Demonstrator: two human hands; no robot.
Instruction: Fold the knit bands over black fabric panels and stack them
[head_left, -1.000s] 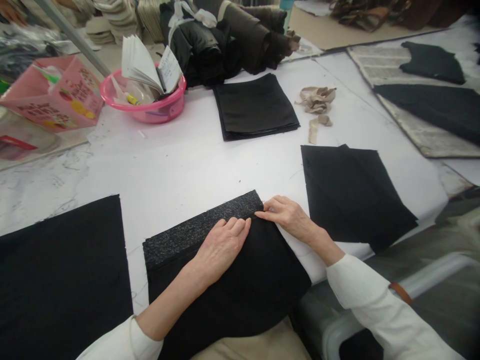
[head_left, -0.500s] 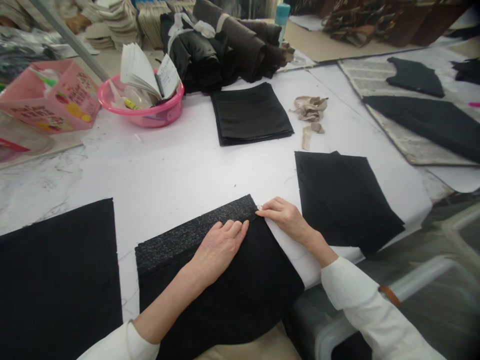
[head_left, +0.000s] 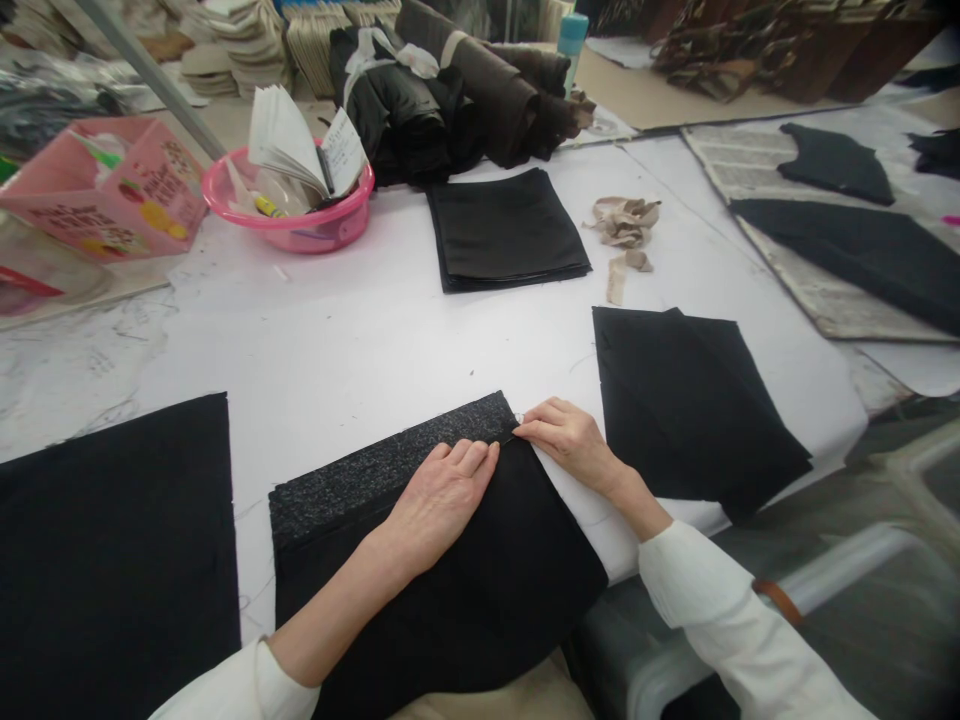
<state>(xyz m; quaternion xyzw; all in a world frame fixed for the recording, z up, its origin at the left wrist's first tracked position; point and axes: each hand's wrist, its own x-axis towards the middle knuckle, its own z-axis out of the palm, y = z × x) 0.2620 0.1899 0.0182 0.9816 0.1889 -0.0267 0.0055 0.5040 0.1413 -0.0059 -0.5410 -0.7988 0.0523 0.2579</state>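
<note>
A black fabric piece (head_left: 480,580) with a speckled dark grey strip (head_left: 390,460) along its far edge lies in front of me and hangs over the table's near edge. My left hand (head_left: 442,500) rests on it, palm down, fingertips pressing along the strip's lower border near the right end. At the piece's right edge, just past those fingertips, my right hand (head_left: 566,440) pinches the fabric between thumb and fingers. Loose thread ends show beside the pinch. Another black fabric piece (head_left: 120,540) lies to the left, and more black pieces (head_left: 690,400) lie to the right.
On the white table (head_left: 337,340), a stack of black sheets (head_left: 506,230) lies farther back, beside a crumpled beige strip (head_left: 626,225). A pink basin (head_left: 315,235) holds a notebook. Dark rolls (head_left: 465,90) lie behind. At lower right stands a pale metal frame (head_left: 840,575).
Both hands keep almost the same place on the fabric. The whole view has shifted very slightly.
</note>
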